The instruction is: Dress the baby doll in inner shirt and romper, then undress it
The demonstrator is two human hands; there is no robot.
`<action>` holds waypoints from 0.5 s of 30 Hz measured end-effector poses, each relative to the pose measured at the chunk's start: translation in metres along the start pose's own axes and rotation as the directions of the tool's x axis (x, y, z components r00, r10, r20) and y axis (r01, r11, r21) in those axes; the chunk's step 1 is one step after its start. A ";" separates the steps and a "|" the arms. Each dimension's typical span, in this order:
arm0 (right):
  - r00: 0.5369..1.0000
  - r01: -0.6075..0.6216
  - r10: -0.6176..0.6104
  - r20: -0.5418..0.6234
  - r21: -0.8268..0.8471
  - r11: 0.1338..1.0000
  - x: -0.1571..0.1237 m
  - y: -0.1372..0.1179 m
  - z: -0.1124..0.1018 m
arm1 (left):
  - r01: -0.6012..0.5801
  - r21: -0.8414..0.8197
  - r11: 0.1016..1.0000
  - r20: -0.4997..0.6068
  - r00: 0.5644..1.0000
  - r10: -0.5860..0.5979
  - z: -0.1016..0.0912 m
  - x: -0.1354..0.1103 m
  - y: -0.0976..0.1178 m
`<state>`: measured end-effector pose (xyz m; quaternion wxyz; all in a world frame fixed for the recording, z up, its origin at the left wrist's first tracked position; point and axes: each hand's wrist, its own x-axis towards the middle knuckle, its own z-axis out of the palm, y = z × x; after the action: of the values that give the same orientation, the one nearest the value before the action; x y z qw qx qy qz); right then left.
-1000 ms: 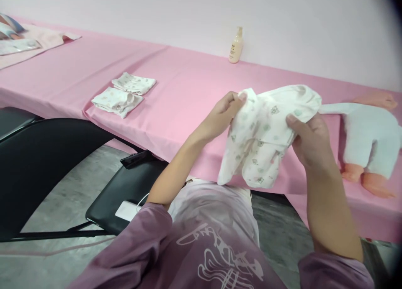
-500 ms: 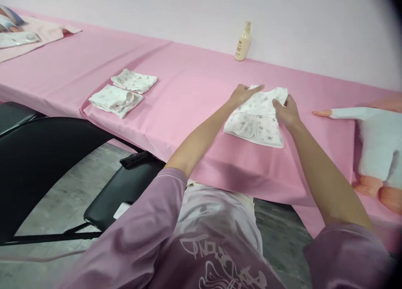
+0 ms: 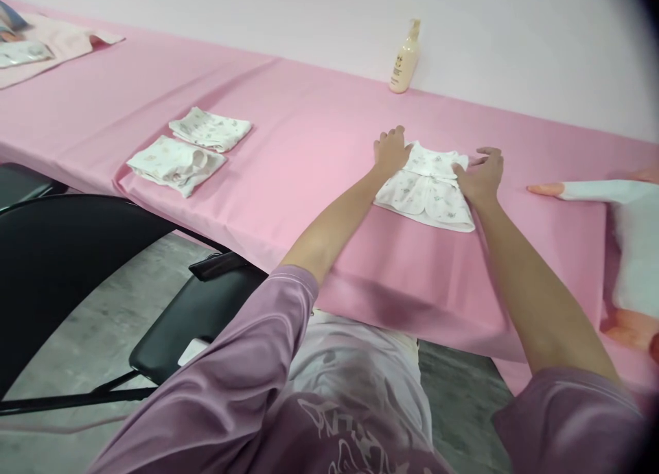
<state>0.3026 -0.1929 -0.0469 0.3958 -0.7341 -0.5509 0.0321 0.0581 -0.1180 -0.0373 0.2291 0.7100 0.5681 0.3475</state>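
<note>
A small white baby dress (image 3: 425, 189) with a sparse print and a flared lower half lies flat on the pink-covered table (image 3: 319, 165). At its upper left edge is my left hand (image 3: 392, 150), fingers apart on the cloth side and thumb touching the garment. My right hand (image 3: 482, 177) is at the opposite edge, its fingers spread outward over the table and its thumb resting on the dress. Neither hand grips the fabric. Parts of both side edges are hidden beneath the hands.
Two folded printed white cloths (image 3: 178, 164) lie to the left. A pump bottle (image 3: 405, 59) stands by the wall. A plush-like white and orange figure (image 3: 641, 247) is at right. Black chairs (image 3: 175, 323) stand before the table, one bearing a dark object (image 3: 216, 265).
Both hands have let go of the dress's upper corners and opened beside it. The dress now lies flatter, its top edge lowered onto the table. The view has shifted slightly.
</note>
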 end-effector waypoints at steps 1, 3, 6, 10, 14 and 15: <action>0.999 0.036 -0.036 -0.002 -0.019 0.999 -0.001 -0.001 0.000 | -0.007 0.097 0.995 -0.005 1.000 0.008 -0.001 -0.006 0.002; 0.997 0.074 -0.072 0.041 -0.032 0.997 0.000 -0.001 0.000 | -0.027 0.213 0.977 0.004 1.000 0.027 -0.003 -0.016 0.006; 0.990 0.068 -0.063 0.125 -0.042 0.997 0.006 -0.002 -0.005 | -0.057 0.231 0.971 0.032 0.998 0.051 -0.004 -0.023 0.013; 0.975 0.135 -0.117 0.191 -0.084 0.987 0.016 -0.011 -0.014 | -0.167 0.173 0.971 0.059 0.986 0.159 0.000 -0.019 0.019; 0.967 0.084 -0.060 0.249 -0.089 0.992 0.021 -0.021 -0.021 | -0.202 0.200 0.959 0.119 0.976 0.181 0.007 -0.014 0.017; 0.963 0.043 -0.021 0.267 -0.077 0.996 0.022 -0.022 -0.022 | -0.198 0.218 0.956 0.128 0.976 0.173 0.008 -0.013 0.016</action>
<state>0.3043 -0.1850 -0.0103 0.2881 -0.7299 -0.6116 0.1013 0.0727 -0.1345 -0.0338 0.1422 0.7996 0.5219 0.2607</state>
